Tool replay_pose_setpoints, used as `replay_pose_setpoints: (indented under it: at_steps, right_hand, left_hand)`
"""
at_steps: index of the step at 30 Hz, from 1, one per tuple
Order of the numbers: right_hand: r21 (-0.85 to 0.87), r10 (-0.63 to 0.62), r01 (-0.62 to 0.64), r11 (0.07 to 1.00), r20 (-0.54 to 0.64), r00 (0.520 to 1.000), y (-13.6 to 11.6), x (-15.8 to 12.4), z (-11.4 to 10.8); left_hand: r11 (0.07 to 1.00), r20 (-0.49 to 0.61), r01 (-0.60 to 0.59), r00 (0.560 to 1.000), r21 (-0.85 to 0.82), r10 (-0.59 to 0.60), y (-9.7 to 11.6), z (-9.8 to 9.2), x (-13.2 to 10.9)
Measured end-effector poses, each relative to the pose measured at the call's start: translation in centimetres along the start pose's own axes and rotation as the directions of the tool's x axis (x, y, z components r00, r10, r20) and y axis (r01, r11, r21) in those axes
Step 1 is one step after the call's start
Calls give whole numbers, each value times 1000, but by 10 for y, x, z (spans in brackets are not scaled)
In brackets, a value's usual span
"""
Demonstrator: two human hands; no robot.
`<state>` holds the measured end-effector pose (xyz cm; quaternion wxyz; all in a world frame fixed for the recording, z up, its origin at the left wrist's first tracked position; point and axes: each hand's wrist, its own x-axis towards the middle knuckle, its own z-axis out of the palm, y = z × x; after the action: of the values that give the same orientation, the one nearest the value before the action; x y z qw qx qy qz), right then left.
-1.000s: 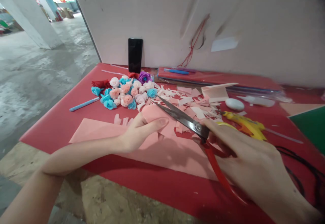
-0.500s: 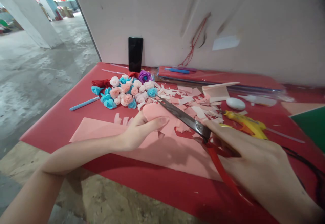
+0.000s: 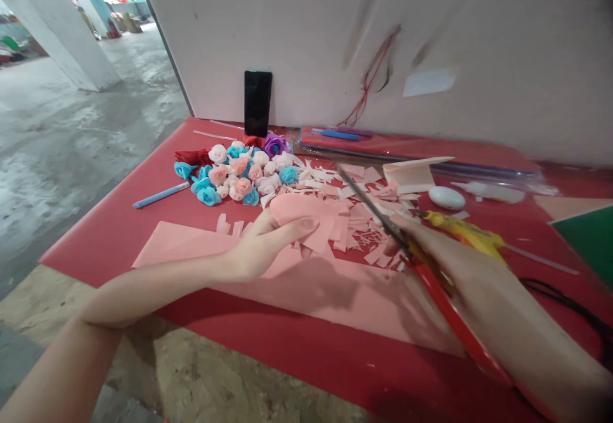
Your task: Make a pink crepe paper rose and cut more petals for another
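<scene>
My left hand [image 3: 268, 241] pinches a rounded piece of pink paper [image 3: 311, 215] between thumb and fingers, just above a large pink sheet [image 3: 335, 292] lying on the red table [image 3: 115, 231]. My right hand [image 3: 460, 269], blurred by motion, grips red-handled scissors [image 3: 397, 234] to the right of the paper piece. The blades are closed and point up and away from the paper, not touching it.
A heap of small paper roses [image 3: 239, 170] in pink, blue, white and purple lies at the back left, with a blue pen [image 3: 160, 195] beside it. Pink scraps [image 3: 364, 186] litter the middle. A yellow glue gun [image 3: 467, 234], a black phone [image 3: 257, 102] against the wall and green paper [image 3: 591, 238] lie around.
The scissors closed through the pink piece, then my right hand pulled them away to the right and swung the blades upward. My left hand stays put with the paper.
</scene>
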<state>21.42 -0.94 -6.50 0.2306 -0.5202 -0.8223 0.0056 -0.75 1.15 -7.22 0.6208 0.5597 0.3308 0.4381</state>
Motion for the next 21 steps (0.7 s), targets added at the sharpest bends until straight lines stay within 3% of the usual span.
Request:
replay_pose_setpoints:
  at_steps: [3,5,11,21]
  right_hand:
    - [-157,-205,194,968,-54,977,-7,0,-7]
    - [-247,-273,237,939,-121,954,-10,-2,-9]
    - [-286,-285,233,930,-155,946,-8,-8,-10]
    - [-321,-321,267,909,-130,938,-9,-7,-8]
  left_hand:
    - [998,-15,-45,999,52,46,2,0,-1]
    - [987,6,-100,995,125,100,3,-1,-2]
    - [968,136,-209,972,137,191,4,-2,-3]
    - [958,180,-260,955,117,237,-2,-4,-3]
